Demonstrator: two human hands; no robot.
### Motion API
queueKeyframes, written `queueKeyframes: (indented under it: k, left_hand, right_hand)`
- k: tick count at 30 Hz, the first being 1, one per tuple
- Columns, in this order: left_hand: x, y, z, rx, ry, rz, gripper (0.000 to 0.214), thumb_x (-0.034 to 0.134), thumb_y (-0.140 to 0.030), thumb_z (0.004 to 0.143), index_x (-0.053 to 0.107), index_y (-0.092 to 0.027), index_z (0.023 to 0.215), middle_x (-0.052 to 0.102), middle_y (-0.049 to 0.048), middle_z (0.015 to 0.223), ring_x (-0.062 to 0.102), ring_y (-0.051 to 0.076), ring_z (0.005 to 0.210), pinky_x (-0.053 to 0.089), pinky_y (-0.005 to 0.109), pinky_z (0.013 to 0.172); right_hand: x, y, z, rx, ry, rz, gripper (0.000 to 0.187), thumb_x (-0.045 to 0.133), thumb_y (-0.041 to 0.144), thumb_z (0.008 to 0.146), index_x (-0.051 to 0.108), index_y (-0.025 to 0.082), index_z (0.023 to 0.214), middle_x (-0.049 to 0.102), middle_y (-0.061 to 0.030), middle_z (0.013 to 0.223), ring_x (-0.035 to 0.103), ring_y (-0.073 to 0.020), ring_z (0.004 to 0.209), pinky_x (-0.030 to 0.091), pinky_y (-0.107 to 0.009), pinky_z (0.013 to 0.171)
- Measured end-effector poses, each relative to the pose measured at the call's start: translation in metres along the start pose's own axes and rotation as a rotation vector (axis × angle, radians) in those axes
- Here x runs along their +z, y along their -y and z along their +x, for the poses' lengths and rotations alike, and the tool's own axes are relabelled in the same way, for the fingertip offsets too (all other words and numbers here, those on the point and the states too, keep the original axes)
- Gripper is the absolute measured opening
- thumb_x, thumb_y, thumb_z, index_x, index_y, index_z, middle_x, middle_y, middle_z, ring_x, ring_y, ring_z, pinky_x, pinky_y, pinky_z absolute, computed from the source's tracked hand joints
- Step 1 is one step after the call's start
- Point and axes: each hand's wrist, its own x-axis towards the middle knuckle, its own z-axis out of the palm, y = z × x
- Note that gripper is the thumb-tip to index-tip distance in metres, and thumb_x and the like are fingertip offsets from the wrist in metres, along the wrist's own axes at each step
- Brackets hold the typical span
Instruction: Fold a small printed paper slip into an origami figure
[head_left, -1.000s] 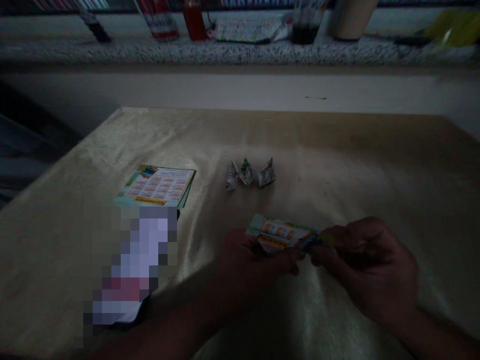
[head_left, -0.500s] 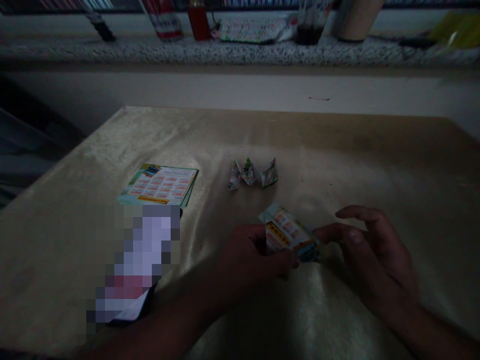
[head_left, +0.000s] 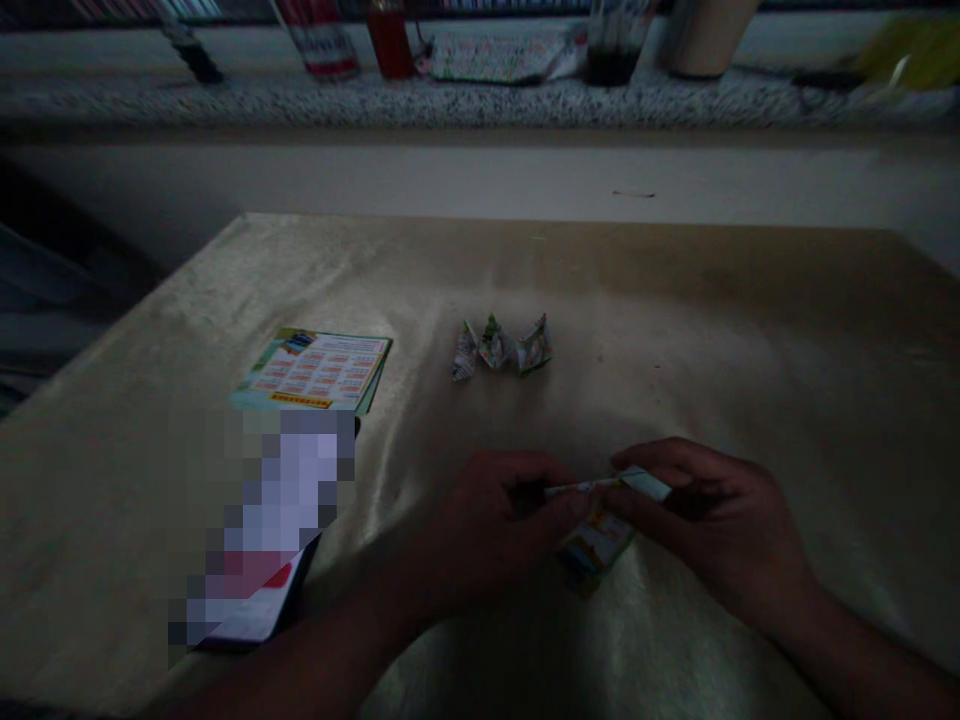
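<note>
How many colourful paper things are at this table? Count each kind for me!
Little folded paper shapes, in a row on the table: 3
Printed paper held between the left hand and right hand: 1
Flat leaflet stack: 1
Total: 5
The blurred thing beside the stack is not counted.

The folded paper pieces (head_left: 501, 348) are sitting near the middle of the worktop (head_left: 675, 300). To their left, a stack of leaflets (head_left: 311, 372) is lying flat. Front-left of the pieces, a booklet (head_left: 255, 620) is resting close to the worktop's near edge. Directly in front of the pieces, the left hand (head_left: 487, 530) and the right hand (head_left: 712, 530) are holding a paper sheet (head_left: 596, 540) between them, just above the worktop. Behind the pieces, beyond the worktop's far edge, a ledge (head_left: 480, 100) is carrying a bottle (head_left: 388, 40), a packet (head_left: 495, 55) and a cup (head_left: 705, 35).
</note>
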Motion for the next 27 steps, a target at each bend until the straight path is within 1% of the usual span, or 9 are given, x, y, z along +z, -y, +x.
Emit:
queueKeyframes:
  k: [4,7,10,14,17,20,23,25,27]
  left_hand:
    - [0.002,0.005,0.001,-0.015,-0.066,-0.073,0.025,0.071,-0.038,0.086,0.07,-0.014,0.082,0.066,0.0006,0.07,0.059,0.012,0.061,0.044,0.02,0.055]
    - [0.004,0.007,0.001,-0.022,-0.09,-0.077,0.027,0.074,-0.041,0.083,0.074,-0.015,0.087,0.07,0.0019,0.074,0.062,0.013,0.063,0.046,0.021,0.056]
    - [0.005,0.007,0.002,-0.071,-0.11,-0.042,0.028,0.076,-0.042,0.081,0.075,-0.014,0.083,0.067,0.0006,0.067,0.058,0.011,0.057,0.042,0.02,0.051]
    - [0.001,0.005,0.002,-0.086,-0.1,-0.034,0.029,0.077,-0.043,0.079,0.075,-0.014,0.082,0.065,-0.0008,0.063,0.056,0.01,0.053,0.041,0.019,0.049]
    - [-0.001,0.001,0.001,-0.08,-0.079,0.016,0.027,0.076,-0.042,0.079,0.074,-0.015,0.079,0.061,-0.0024,0.06,0.053,0.009,0.051,0.038,0.018,0.048]
    - [-0.002,-0.003,-0.001,-0.072,-0.046,0.09,0.025,0.075,-0.04,0.079,0.072,-0.015,0.076,0.058,-0.0033,0.059,0.049,0.008,0.05,0.036,0.018,0.047]
    - [-0.002,-0.005,-0.002,-0.02,-0.035,0.156,0.022,0.073,-0.036,0.079,0.072,-0.015,0.074,0.058,-0.0026,0.06,0.049,0.009,0.053,0.035,0.019,0.049]
    - [-0.002,-0.005,-0.003,0.007,-0.034,0.181,0.019,0.073,-0.032,0.079,0.073,-0.015,0.073,0.059,-0.0023,0.061,0.048,0.009,0.054,0.034,0.019,0.05]
    - [-0.002,-0.005,-0.002,0.0,-0.029,0.193,0.017,0.072,-0.03,0.079,0.073,-0.015,0.074,0.058,-0.0025,0.06,0.047,0.009,0.054,0.034,0.019,0.05]
  right_hand:
    - [-0.001,0.0,0.001,0.038,0.062,0.063,0.008,0.083,0.023,0.078,0.078,0.022,0.083,0.079,0.0009,0.067,0.075,-0.0149,0.057,0.061,-0.018,0.051]
    - [-0.001,-0.001,-0.001,0.008,0.11,-0.004,0.006,0.081,0.025,0.082,0.078,0.021,0.079,0.079,-0.0005,0.068,0.075,-0.0146,0.057,0.06,-0.018,0.05]
    - [-0.002,-0.003,-0.003,-0.144,0.121,-0.144,0.004,0.079,0.019,0.083,0.079,0.022,0.082,0.078,-0.0003,0.067,0.071,-0.0139,0.052,0.055,-0.019,0.044]
    - [-0.007,-0.001,-0.004,-0.396,0.228,-0.217,0.024,0.071,0.012,0.088,0.08,0.027,0.104,0.079,-0.0001,0.075,0.072,-0.0145,0.058,0.054,-0.021,0.048]
    - [-0.013,0.001,-0.002,-0.248,0.302,-0.157,0.017,0.065,0.023,0.096,0.081,0.025,0.094,0.076,-0.0005,0.071,0.069,-0.0139,0.056,0.052,-0.021,0.046]
    - [-0.016,-0.001,0.002,0.048,0.393,-0.019,0.032,0.061,0.037,0.098,0.079,0.02,0.078,0.072,-0.0012,0.064,0.065,-0.014,0.054,0.05,-0.023,0.046]
    - [-0.018,-0.006,0.005,0.278,0.505,0.123,0.036,0.065,0.045,0.095,0.078,0.018,0.076,0.068,-0.0007,0.062,0.061,-0.0134,0.056,0.05,-0.024,0.053]
    - [-0.017,-0.008,0.005,0.316,0.548,0.136,0.034,0.068,0.046,0.092,0.077,0.017,0.076,0.065,0.0002,0.062,0.057,-0.0124,0.056,0.048,-0.024,0.053]
    - [-0.016,-0.008,0.004,0.274,0.551,0.077,0.032,0.068,0.044,0.093,0.077,0.017,0.077,0.063,0.0006,0.063,0.055,-0.012,0.056,0.045,-0.024,0.051]
